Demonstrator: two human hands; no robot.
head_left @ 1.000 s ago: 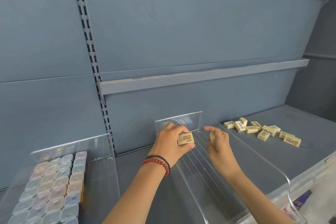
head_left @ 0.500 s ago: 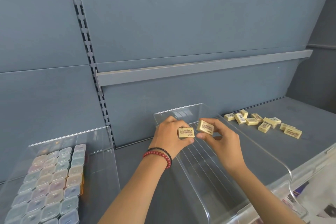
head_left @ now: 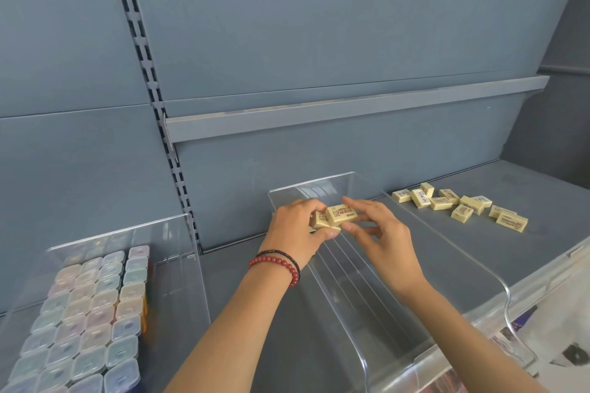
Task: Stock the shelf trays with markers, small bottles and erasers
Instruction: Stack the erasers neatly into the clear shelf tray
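The bottle tray at lower left is stocked; left hand and right hand fingers pinch erasers over the bare centre tray; loose erasers wait.

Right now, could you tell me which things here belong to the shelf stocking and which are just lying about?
Job: held erasers, gripped between left hand and right hand; loose erasers; clear tray beneath the hands; stocked marker tray.
Lying about: printed sheets at lower right; grey rail above.
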